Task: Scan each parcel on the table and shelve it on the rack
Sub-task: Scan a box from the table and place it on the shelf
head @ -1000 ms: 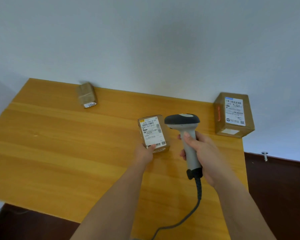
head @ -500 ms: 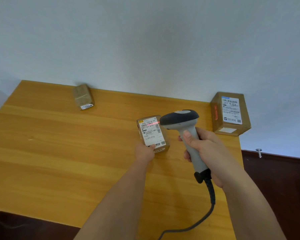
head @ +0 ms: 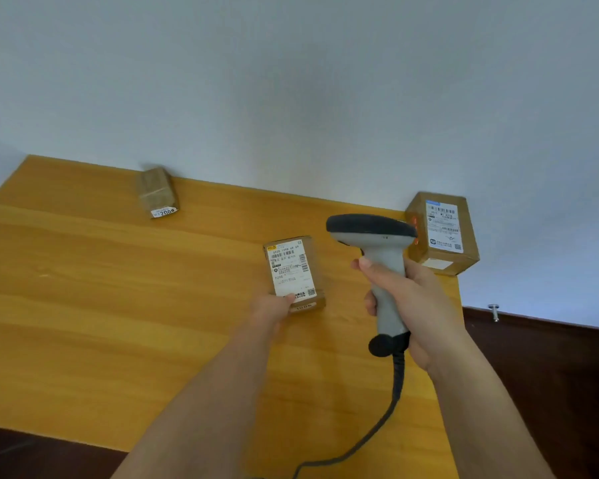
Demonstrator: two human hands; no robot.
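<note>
The left hand (head: 272,307) grips the labelled parcel (head: 294,273) on the table (head: 83,288); beside the parcel, the right hand (head: 412,299) grips the barcode scanner (head: 377,243).

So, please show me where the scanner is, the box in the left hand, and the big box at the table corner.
scanner (head: 372,228), head view, on its dark head.
small box (head: 291,271), head view, on its white label.
big box (head: 443,224), head view, on its top label.

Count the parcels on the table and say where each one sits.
3. Small parcel at the far left, labelled parcel mid-table in the left hand, large parcel at the far right corner.
</note>
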